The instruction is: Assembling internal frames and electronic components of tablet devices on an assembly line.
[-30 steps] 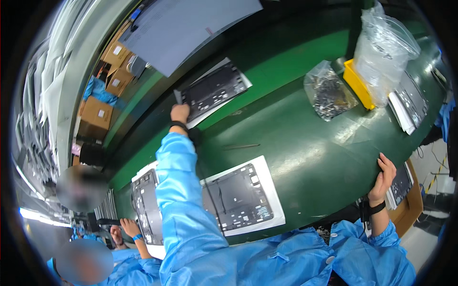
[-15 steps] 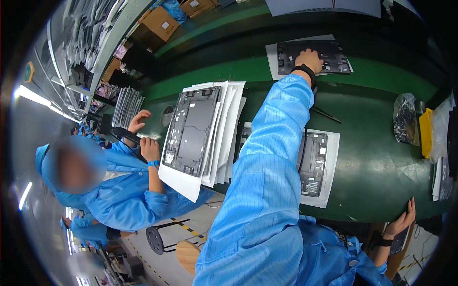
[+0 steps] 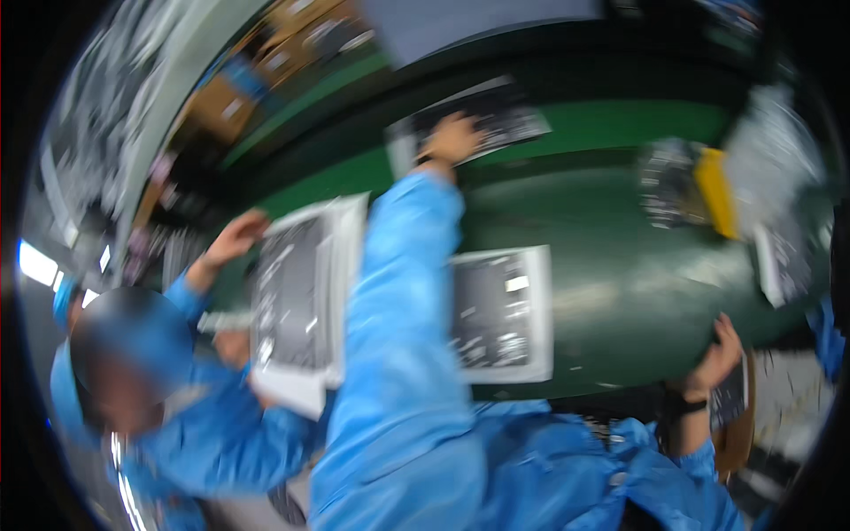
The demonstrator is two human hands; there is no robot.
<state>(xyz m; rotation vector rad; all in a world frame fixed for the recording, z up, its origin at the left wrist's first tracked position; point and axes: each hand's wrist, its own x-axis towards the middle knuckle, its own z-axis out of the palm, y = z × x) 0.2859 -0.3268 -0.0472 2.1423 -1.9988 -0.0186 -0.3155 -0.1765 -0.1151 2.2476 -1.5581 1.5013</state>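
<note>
Stretched forward, my left hand [image 3: 453,139] lies over a dark laptop base [image 3: 509,126] with its inner parts showing, on a white sheet on the far green strip. Its fingers are smeared by motion, so their grip is unclear. At the near right edge of the table, my right hand [image 3: 717,356] holds nothing, its fingers stretched out and apart. Just right of my left forearm, another laptop base [image 3: 490,314] lies on a white sheet, partly covered by the sleeve. The whole picture is blurred.
To the left, a laptop base [image 3: 290,292] tops a stack of white sheets. A co-worker [image 3: 221,434] in blue has both hands beside it. A yellow holder [image 3: 715,193], clear plastic bags [image 3: 770,159] and a dark panel [image 3: 788,261] stand at right. Cardboard boxes [image 3: 221,108] sit far left.
The view has swung, so the table's things sit farther left in it. My left hand stays on the far laptop base, my right at the edge. The co-worker's hands have moved.
</note>
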